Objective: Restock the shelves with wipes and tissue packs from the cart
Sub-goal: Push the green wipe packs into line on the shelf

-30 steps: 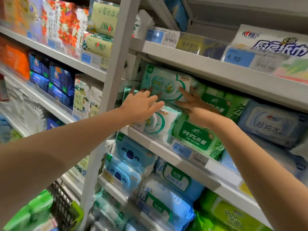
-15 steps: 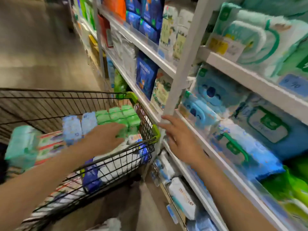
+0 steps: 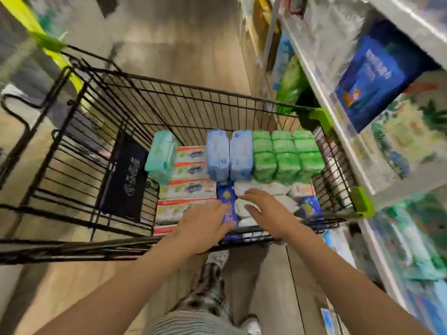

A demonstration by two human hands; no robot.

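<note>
A black wire cart [image 3: 169,97] stands in front of me, holding packs. Green wipe packs [image 3: 287,155] fill its right side, two light blue packs [image 3: 228,157] stand beside them, and a teal pack [image 3: 162,155] leans at the left. Red and white tissue packs [image 3: 191,187] lie flat underneath. My left hand [image 3: 205,226] reaches over the near rim with fingers spread above a dark blue pack [image 3: 227,197]. My right hand [image 3: 268,211] hovers, fingers apart, over white packs [image 3: 261,188]. Neither hand holds anything.
The shelves [image 3: 338,97] run along the right, close to the cart's green corner guards [image 3: 362,201], stocked with blue and green packs. A black panel [image 3: 125,175] hangs inside the cart's left half. Wooden floor lies ahead and below me.
My view swung from the shelf down into the cart. Both hands left the wipe packs on the shelf and came down over the packs at the cart's near end.
</note>
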